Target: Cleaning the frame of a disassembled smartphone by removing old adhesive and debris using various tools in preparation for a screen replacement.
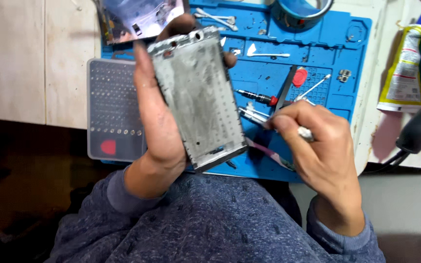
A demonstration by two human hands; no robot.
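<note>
Hands first: the left hand [159, 122] grips a grey phone frame [198, 97], thumb along one long edge and fingertips curled round the other, holding it tilted above the blue mat [339, 36]. The frame's flat metal face looks upward, dull and smeared. The right hand [317, 146] is clenched around a slim metal tool [304, 132], whose tip points toward the frame's right edge, just beside it; whether it touches I cannot tell.

Trays next. A clear plastic bit case [114, 109] lies at the mat's left edge, partly under the left wrist; rows of small bits fill its sockets and a red pick [108, 146] sits in its lower part. The mat itself is moulded into shallow compartments: an upper one holds tweezers [215, 18], one below it a white swab [267, 54], and a dotted section at right carries a red round piece [299, 77] and a second swab [314, 87]. A small screwdriver [257, 97] with a red collar lies in the middle, beside the frame. A tape roll [302, 12] stands at the mat's top edge.

A shiny phone panel [140, 19] rests at the upper left, behind the frame. On the pale table [25, 58], right of the mat, lies a yellow glue tube [404, 68].
</note>
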